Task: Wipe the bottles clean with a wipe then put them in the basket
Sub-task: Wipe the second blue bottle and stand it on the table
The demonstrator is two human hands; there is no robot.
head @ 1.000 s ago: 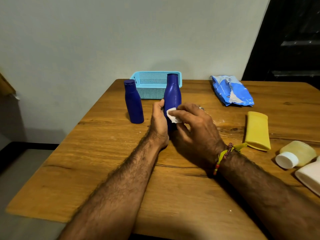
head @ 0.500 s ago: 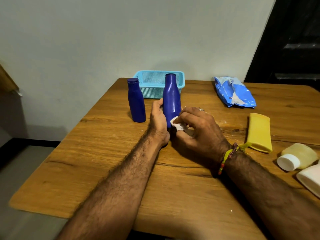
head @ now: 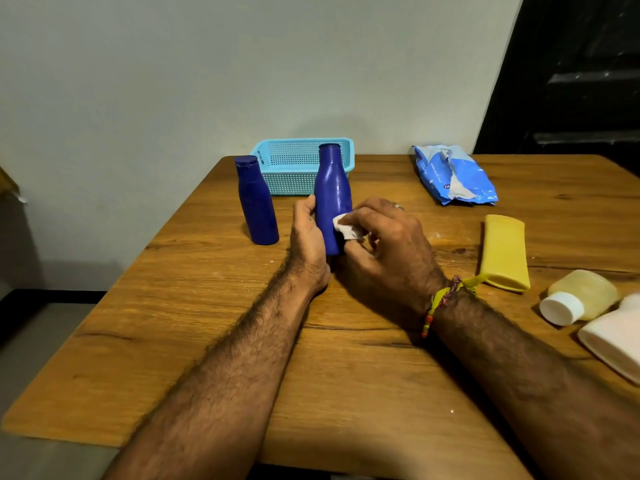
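While the left hand point(head: 308, 233) grips the lower body of a dark blue bottle point(head: 331, 188) standing upright on the wooden surface point(head: 214, 306), we note the right hand point(head: 388, 244) pinching a small crumpled white wipe point(head: 346, 228) and pressing it against the bottle's right side. A second dark blue bottle point(head: 257, 200), cap on, stands upright just to the left, apart from the hands. Behind both, at the far edge by the wall, sits a light blue perforated basket point(head: 294, 161); we see no bottles inside the part in view, though the held bottle hides some of it. At far right a blue wipes packet point(head: 453, 174) lies flat. Nearer, a yellow tube point(head: 504, 251) lies on its side, then a pale yellow bottle with a white cap point(head: 581, 296), also lying down, and a white container point(head: 616, 337) cut off by the frame edge. Contents of the closed bottles cannot be told.
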